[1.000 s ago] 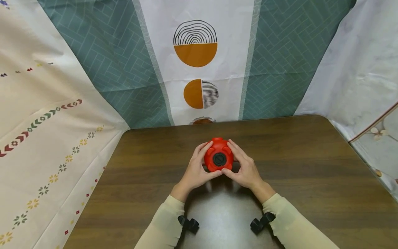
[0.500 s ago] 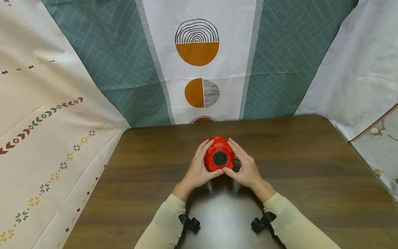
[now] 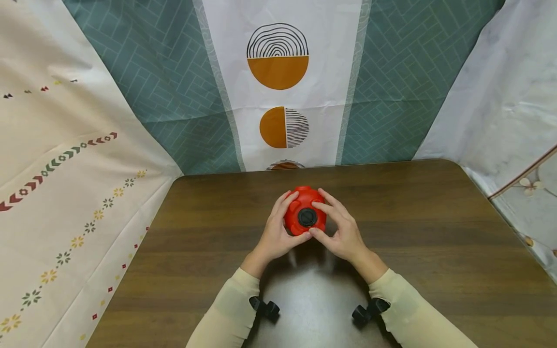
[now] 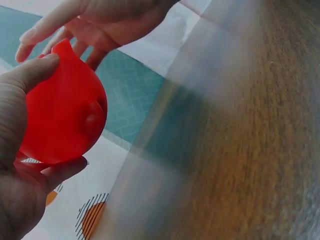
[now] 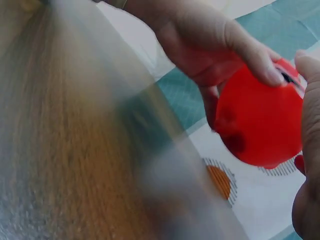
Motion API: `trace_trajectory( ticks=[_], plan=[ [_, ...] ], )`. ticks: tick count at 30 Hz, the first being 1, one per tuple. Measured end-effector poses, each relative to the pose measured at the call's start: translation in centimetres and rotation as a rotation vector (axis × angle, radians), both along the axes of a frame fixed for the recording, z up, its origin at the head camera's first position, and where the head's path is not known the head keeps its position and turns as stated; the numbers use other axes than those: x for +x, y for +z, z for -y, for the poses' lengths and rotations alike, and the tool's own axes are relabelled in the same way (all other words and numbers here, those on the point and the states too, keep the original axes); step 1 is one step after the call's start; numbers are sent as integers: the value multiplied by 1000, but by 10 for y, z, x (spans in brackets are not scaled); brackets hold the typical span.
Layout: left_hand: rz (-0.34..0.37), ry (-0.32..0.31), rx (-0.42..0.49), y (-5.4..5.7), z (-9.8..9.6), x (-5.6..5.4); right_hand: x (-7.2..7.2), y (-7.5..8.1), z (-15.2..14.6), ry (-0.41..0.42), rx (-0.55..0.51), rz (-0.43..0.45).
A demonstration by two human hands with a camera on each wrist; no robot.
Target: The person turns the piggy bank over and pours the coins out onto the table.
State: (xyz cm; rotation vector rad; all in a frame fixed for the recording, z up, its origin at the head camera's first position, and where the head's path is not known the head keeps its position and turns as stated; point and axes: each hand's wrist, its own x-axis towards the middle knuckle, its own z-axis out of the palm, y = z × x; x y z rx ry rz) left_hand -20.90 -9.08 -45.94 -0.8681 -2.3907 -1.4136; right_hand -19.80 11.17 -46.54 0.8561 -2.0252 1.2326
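A red, round ball with rounded knobs (image 3: 308, 195) and a black disc (image 3: 307, 217) set in its face is held up over the table between two hands. The left hand (image 3: 275, 233) grips it from the left, thumb along the lower edge and fingers on the far side. From the right, the right hand (image 3: 346, 237) holds it, its thumb at the lower edge near the left thumb and a fingertip overlapping the red surface; its index finger stands out beyond. In the left wrist view, the right hand's fingers are spread around the ball's (image 4: 65, 112) top.
The brown wood-grain table (image 3: 209, 217) has a bright glare in front of the person. A teal and white patterned cloth (image 3: 174, 96) hangs behind it, with pale cloths (image 3: 65, 193) at the sides. Black straps with small devices (image 3: 265, 309) circle both sleeves.
The right hand's fingers have spread and shifted on the ball, one moving onto its face. The ball has turned and moved slightly. The left hand keeps its grip.
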Motion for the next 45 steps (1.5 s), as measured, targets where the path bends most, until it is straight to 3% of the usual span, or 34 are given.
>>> trace_trajectory(
  ticks=[8, 15, 22, 31, 45],
  plan=[
    [-10, 15, -19, 2, 0, 1, 2, 8, 5, 34, -60, 1],
    [-36, 29, -40, 3, -1, 1, 3, 13, 5, -6, -23, 27],
    [-10, 26, -41, 3, -2, 4, 5, 18, 6, -30, 20, 38],
    [-36, 22, -53, 5, -5, 4, 7, 20, 6, -49, -5, 68],
    [-27, 9, -40, 5, -6, 6, 4, 24, 3, -30, 67, 56]
  ],
)
